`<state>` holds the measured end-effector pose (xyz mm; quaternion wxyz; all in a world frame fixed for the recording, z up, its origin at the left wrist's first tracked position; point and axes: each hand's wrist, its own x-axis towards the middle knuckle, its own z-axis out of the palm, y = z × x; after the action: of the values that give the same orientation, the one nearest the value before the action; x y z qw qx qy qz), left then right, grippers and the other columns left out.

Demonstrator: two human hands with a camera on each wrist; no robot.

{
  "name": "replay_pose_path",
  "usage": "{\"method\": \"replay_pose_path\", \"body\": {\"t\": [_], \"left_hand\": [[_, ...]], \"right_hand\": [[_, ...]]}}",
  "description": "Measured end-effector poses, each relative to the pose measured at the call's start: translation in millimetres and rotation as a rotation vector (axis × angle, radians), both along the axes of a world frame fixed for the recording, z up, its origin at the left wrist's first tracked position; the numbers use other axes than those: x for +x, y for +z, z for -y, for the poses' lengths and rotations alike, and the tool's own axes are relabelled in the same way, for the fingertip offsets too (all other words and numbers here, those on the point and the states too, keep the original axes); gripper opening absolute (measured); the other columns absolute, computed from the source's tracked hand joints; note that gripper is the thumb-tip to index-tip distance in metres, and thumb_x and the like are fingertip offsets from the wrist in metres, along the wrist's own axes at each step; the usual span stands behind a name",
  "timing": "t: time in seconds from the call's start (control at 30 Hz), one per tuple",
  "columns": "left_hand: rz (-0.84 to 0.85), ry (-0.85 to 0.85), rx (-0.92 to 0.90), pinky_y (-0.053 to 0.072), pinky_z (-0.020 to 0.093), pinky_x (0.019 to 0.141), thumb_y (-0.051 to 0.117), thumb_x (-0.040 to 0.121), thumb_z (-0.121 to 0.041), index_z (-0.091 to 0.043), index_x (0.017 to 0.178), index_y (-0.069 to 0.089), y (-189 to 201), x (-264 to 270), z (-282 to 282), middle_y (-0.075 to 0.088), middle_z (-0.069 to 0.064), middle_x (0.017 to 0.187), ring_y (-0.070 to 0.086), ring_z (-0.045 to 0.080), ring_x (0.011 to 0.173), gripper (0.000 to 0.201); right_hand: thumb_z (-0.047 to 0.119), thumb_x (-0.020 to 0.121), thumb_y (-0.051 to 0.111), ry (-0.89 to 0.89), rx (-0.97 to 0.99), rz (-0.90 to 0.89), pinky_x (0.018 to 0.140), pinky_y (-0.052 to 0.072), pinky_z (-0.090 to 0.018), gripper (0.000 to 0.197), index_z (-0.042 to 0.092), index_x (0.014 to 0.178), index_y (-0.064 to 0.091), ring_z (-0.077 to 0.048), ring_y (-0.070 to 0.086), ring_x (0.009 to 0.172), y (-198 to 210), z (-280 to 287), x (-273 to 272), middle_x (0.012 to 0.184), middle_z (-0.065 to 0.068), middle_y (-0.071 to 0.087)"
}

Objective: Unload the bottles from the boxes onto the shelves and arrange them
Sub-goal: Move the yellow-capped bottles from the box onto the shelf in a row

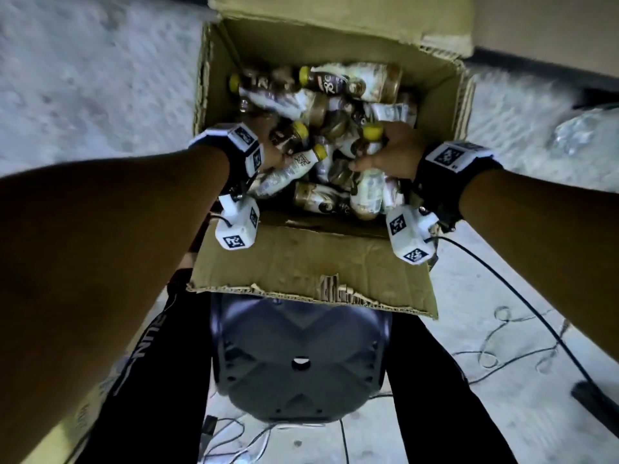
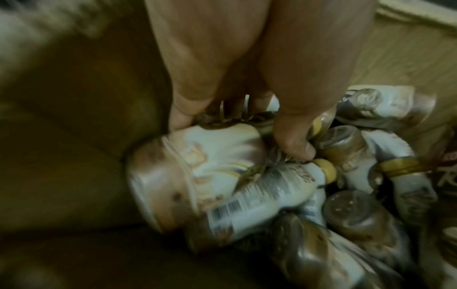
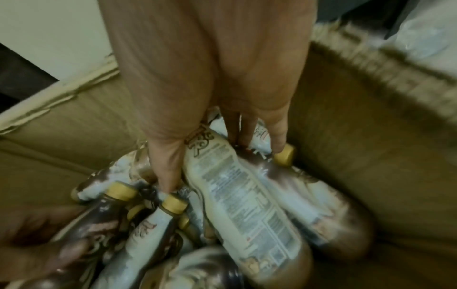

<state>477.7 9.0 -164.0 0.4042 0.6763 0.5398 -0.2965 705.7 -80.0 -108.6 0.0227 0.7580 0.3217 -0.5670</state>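
Both your hands are down in the box: your right hand grasps a bottle running back under the fingers, your left hand clasps another beneath its fingertips.

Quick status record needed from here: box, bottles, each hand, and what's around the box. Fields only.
box: open cardboard box, flaps folded out
bottles: many yellow-capped bottles lying jumbled inside, none upright
left hand: left hand inside box, fingers curled round a bottle
right hand: right hand inside box, gripping a white-labelled bottle
shelves: not in view
nearby: dark plastic stool under near flap; cables on floor
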Motion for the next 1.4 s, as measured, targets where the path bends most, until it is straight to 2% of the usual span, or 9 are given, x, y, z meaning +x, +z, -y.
{"method": "replay_pose_path", "body": {"t": [0.13, 0.23, 0.33, 0.43, 0.77, 0.93, 1.1, 1.23, 1.4], "left_hand": [[0.068, 0.205, -0.044, 0.048, 0.040, 0.095, 0.068, 0.069, -0.067, -0.021, 0.130, 0.054, 73, -5, 14, 0.059, 0.002, 0.125, 0.056, 0.028, 0.114, 0.078], [0.160, 0.321, -0.033, 0.050, 0.035, 0.091, 0.077, 0.075, -0.044, -0.020, 0.125, 0.056, 123, -3, 24, 0.063, 0.004, 0.119, 0.060, 0.028, 0.110, 0.059], [0.207, 0.428, -0.042, 0.052, 0.033, 0.089, 0.085, 0.065, -0.041, -0.021, 0.120, 0.062, 179, -3, 34, 0.067, 0.002, 0.115, 0.063, 0.024, 0.105, 0.063], [0.212, 0.460, -0.054, 0.052, 0.030, 0.091, 0.090, 0.057, -0.038, -0.017, 0.115, 0.066, 234, -4, 48, 0.070, 0.001, 0.111, 0.065, 0.020, 0.101, 0.067], [0.463, 0.560, -0.029, 0.043, 0.037, 0.106, 0.092, 0.054, -0.032, -0.007, 0.132, 0.054, 455, -6, 67, 0.060, 0.004, 0.131, 0.057, 0.024, 0.120, 0.090], [0.647, 0.419, 0.012, 0.052, 0.038, 0.095, 0.089, 0.058, -0.021, -0.016, 0.105, 0.070, 570, -3, 49, 0.074, -0.006, 0.100, 0.069, 0.011, 0.093, 0.051], [0.869, 0.233, 0.020, 0.053, 0.027, 0.085, 0.089, 0.060, -0.019, -0.017, 0.089, 0.073, 661, 14, 12, 0.074, -0.004, 0.086, 0.067, 0.008, 0.080, 0.034], [1.013, 0.083, 0.049, 0.053, 0.031, 0.087, 0.083, 0.072, -0.019, -0.009, 0.095, 0.073, 736, 34, -15, 0.073, 0.010, 0.093, 0.065, 0.014, 0.084, 0.027], [1.226, -0.040, 0.204, 0.052, 0.033, 0.090, 0.074, 0.081, -0.022, -0.005, 0.108, 0.070, 832, 59, -42, 0.071, 0.009, 0.100, 0.065, 0.014, 0.090, 0.033]], "right_hand": [[0.031, 0.079, 0.079, -0.031, 0.077, 0.025, 0.066, 0.047, -0.022, 0.028, 0.020, 0.093, 0.058, -0.016, 0.060, 0.086, 42, 32, -2, 0.094, 0.003, 0.063], [0.036, 0.079, 0.078, -0.129, 0.082, 0.077, 0.074, 0.054, -0.037, 0.043, 0.007, 0.103, 0.058, -0.028, 0.063, 0.088, 79, 60, -8, 0.096, -0.012, 0.066], [0.031, 0.073, 0.084, -0.393, 0.120, 0.066, 0.073, 0.058, -0.045, 0.029, 0.019, 0.088, 0.062, -0.026, 0.068, 0.079, 129, 77, -13, 0.084, -0.008, 0.070], [0.028, 0.066, 0.089, -0.552, 0.156, 0.034, 0.068, 0.055, -0.036, 0.027, 0.023, 0.078, 0.065, -0.018, 0.064, 0.065, 186, 89, -20, 0.071, 0.001, 0.069], [0.019, 0.071, 0.086, -0.450, 0.316, -0.035, 0.047, 0.040, -0.003, 0.039, 0.016, 0.105, 0.066, -0.002, 0.059, 0.068, 421, 83, -54, 0.084, 0.009, 0.065], [0.020, 0.070, 0.086, -0.414, 0.480, -0.044, 0.058, 0.046, -0.009, 0.043, 0.019, 0.108, 0.066, -0.006, 0.063, 0.075, 520, 72, -61, 0.093, 0.007, 0.068], [0.012, 0.071, 0.085, -0.474, 0.727, -0.157, 0.067, 0.050, -0.015, 0.020, 0.007, 0.082, 0.070, -0.006, 0.065, 0.068, 611, 51, -41, 0.078, 0.001, 0.072], [0.012, 0.075, 0.082, -0.445, 0.959, -0.204, 0.075, 0.056, -0.032, 0.023, -0.002, 0.090, 0.072, -0.015, 0.066, 0.078, 681, 28, -22, 0.088, -0.011, 0.075], [0.009, 0.085, 0.072, -0.359, 1.297, -0.177, 0.071, 0.053, -0.022, 0.018, -0.005, 0.097, 0.069, -0.011, 0.064, 0.077, 774, -4, -1, 0.087, -0.012, 0.071]]}}
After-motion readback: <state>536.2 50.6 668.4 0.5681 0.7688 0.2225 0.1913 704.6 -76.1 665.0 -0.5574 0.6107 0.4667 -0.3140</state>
